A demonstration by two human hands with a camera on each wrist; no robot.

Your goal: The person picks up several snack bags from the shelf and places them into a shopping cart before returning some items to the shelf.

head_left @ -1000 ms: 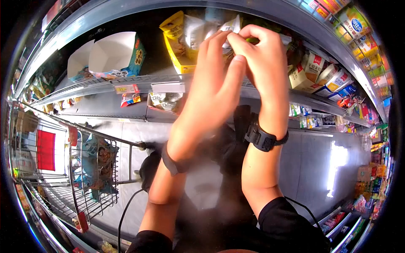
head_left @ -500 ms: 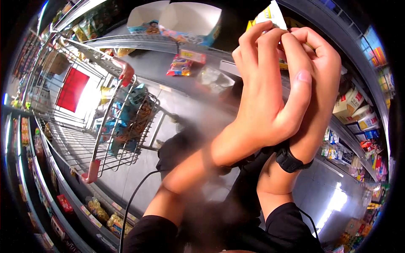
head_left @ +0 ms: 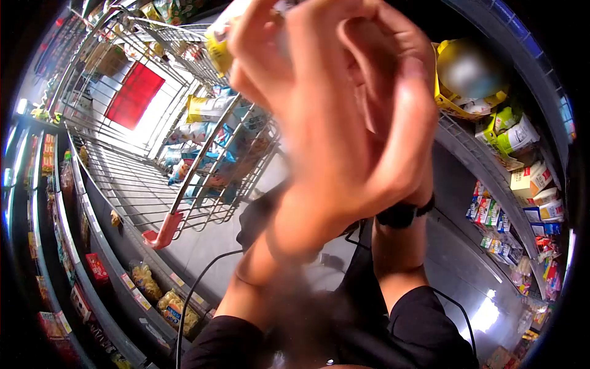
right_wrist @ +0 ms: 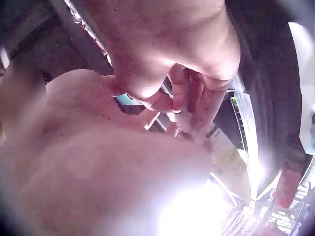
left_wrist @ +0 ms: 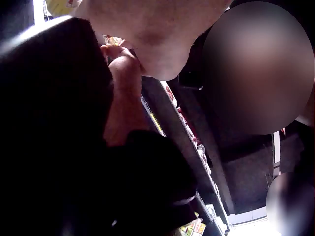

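The cart (head_left: 198,165) has swung closer on my left than half a second ago, and its rim now sits just under the yellow-and-white packet (head_left: 216,48), which has come away from the shelf. My left hand (head_left: 332,123) and right hand (head_left: 393,55), still pressed together, both pinch the packet, raised nearer my face. The shelf (head_left: 485,178) has slid off right.

Hands (left_wrist: 157,34) close at top, small packet (left_wrist: 114,40) in fingertips, dark sleeve (left_wrist: 147,172), slanting shelf edge (left_wrist: 170,125)
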